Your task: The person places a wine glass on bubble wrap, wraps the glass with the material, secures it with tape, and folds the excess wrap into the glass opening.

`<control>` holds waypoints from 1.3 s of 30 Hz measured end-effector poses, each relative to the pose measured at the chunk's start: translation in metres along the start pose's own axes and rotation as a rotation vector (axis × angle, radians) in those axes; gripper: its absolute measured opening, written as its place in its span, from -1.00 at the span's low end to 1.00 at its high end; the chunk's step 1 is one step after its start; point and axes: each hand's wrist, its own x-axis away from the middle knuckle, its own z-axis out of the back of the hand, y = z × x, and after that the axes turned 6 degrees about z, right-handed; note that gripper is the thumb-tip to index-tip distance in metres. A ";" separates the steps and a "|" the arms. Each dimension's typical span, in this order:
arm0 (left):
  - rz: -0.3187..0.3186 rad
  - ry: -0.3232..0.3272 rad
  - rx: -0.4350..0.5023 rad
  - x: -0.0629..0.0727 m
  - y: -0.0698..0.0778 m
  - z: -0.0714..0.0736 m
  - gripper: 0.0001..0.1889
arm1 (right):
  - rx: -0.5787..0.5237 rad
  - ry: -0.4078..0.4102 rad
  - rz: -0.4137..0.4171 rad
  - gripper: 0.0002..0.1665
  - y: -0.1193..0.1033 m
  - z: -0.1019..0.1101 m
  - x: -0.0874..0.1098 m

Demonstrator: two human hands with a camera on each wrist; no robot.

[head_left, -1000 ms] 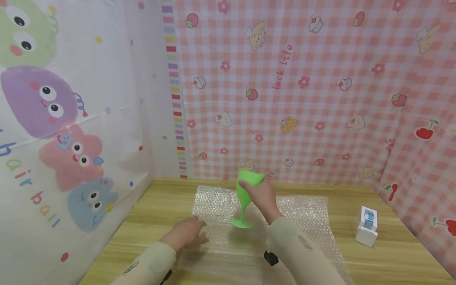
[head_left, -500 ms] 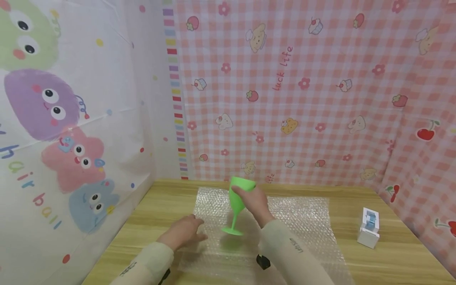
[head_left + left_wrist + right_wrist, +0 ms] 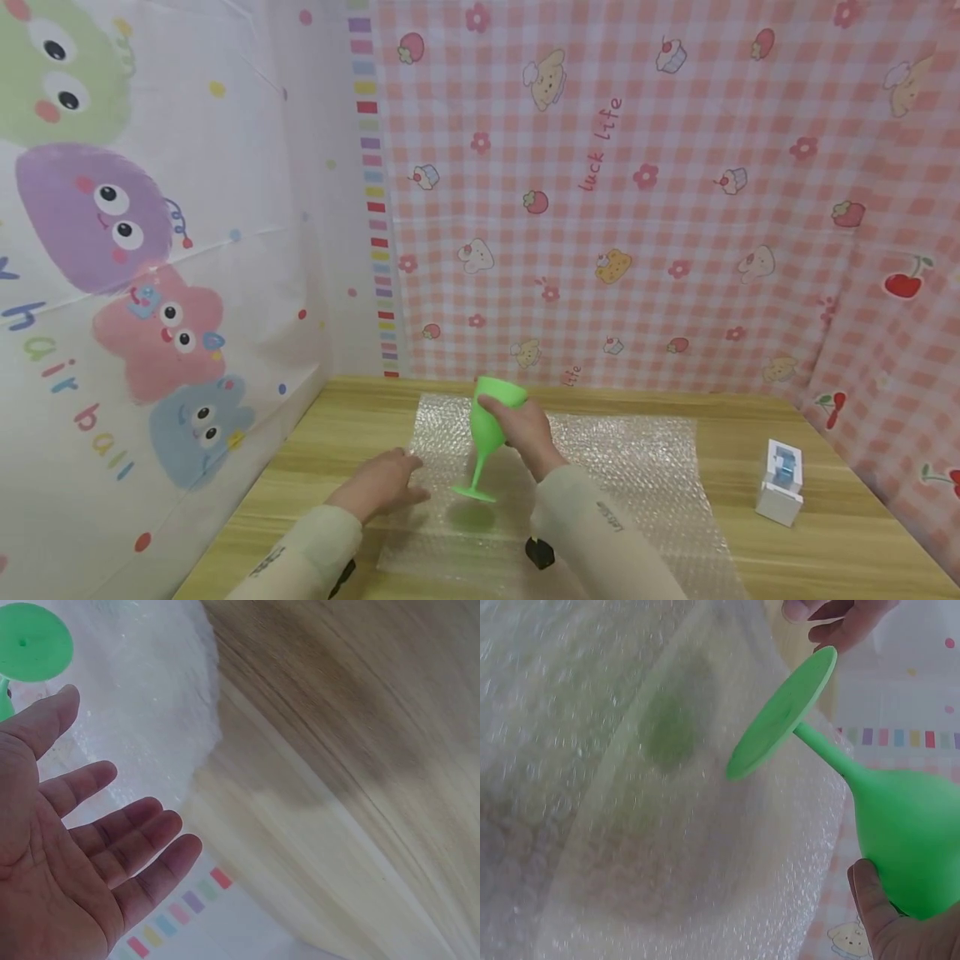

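A bright green plastic goblet (image 3: 487, 427) is held by its bowl in my right hand (image 3: 527, 435). It tilts a little, mouth up, its round foot (image 3: 784, 712) hanging over a sheet of bubble wrap (image 3: 600, 492) spread on the table. Under the foot a green tint shows on the wrap. My left hand (image 3: 381, 483) hovers at the wrap's left edge, fingers spread and holding nothing. In the left wrist view its palm (image 3: 52, 877) faces the camera, with the goblet's foot just beyond the thumb.
A small white box-shaped holder (image 3: 780, 483) with a light-blue part stands at the right of the wood-grain table (image 3: 300, 467). A pink checked cloth (image 3: 637, 208) hangs behind the table, and a white cartoon-print cloth (image 3: 247, 167) hangs at the left.
My right hand has carried the goblet leftward and slightly down, closer to my left hand, and the goblet leans more. The left hand has barely moved.
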 end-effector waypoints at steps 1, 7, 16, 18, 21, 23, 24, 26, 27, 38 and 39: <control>-0.004 0.007 0.002 0.000 -0.001 0.000 -0.44 | 0.000 -0.004 0.000 -0.19 0.000 -0.002 0.000; 0.016 0.021 0.030 -0.001 -0.012 -0.002 -0.47 | -0.025 -0.056 -0.005 -0.19 0.001 -0.013 0.003; 0.034 0.028 -0.024 -0.003 -0.025 -0.007 -0.57 | -0.043 -0.116 -0.035 -0.13 0.004 -0.026 0.010; 0.036 0.039 -0.033 -0.003 -0.026 -0.008 -0.63 | -0.049 -0.132 -0.039 -0.13 0.006 -0.029 0.011; 0.052 0.054 -0.025 -0.003 -0.027 -0.010 -0.71 | -0.055 -0.161 -0.042 -0.14 0.007 -0.034 0.013; 0.060 0.056 -0.021 -0.003 -0.027 -0.011 -0.74 | -0.053 -0.178 -0.048 -0.13 0.007 -0.037 0.014; 0.066 0.056 -0.014 -0.003 -0.028 -0.012 -0.75 | -0.049 -0.184 -0.052 -0.12 0.008 -0.039 0.015; 0.074 0.054 -0.011 -0.003 -0.029 -0.013 -0.76 | -0.042 -0.194 -0.060 -0.10 0.008 -0.042 0.017; 0.077 0.052 -0.005 -0.003 -0.030 -0.013 -0.76 | -0.037 -0.196 -0.062 -0.10 0.009 -0.044 0.017; 0.084 0.023 0.103 0.000 -0.036 -0.020 -0.82 | -0.053 -0.228 -0.080 -0.03 0.017 -0.056 0.026; 0.083 0.023 0.110 -0.001 -0.036 -0.021 -0.82 | -0.049 -0.230 -0.081 -0.04 0.018 -0.057 0.026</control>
